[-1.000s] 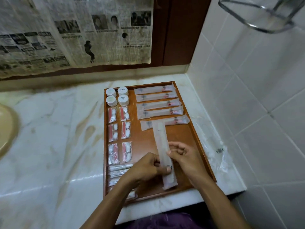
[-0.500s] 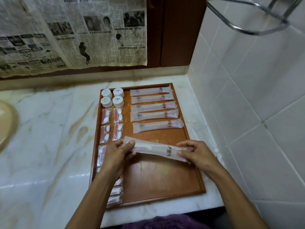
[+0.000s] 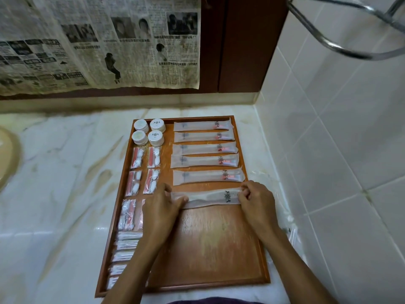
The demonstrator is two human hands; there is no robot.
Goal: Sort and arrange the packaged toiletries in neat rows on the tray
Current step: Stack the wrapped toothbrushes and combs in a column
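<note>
Head view, tray: the wooden tray (image 3: 219, 249) lies on the marble counter (image 3: 65, 183), pushed toward the right-hand tiled corner; its near right part is bare wood.
Head view, far right rows: five long sachets (image 3: 203, 148) lie crosswise, one behind another, roughly parallel with small gaps between them.
Head view, far left: four round white pots (image 3: 149, 132) stand in a two-by-two block at the far left corner.
Head view, left columns: small red-and-white packets (image 3: 144, 170) run in two columns toward the near edge, with thin white packets (image 3: 125, 249) nearer still, partly hidden by the left forearm.
Head view, piece in hand: a sixth long sachet (image 3: 210, 197) lies crosswise just near of the fifth, apart from it, low over or on the wood; which, I cannot tell.
Left hand (image 3: 160, 209): fingers pinched on the sachet's left end.
Right hand (image 3: 256, 202): fingers curled closed on the sachet's right end, close to the tray's right rim.
Beside the tray: clear plastic wrapping (image 3: 282, 207) lies on the counter between tray and wall.
Step in hand: judged as laying the sixth sachet down as the next row of the right-hand stack.
Next move calls for: squaring both ends with the rows behind, keeping a like gap, then letting go with both hands without dragging the light packet askew.
</note>
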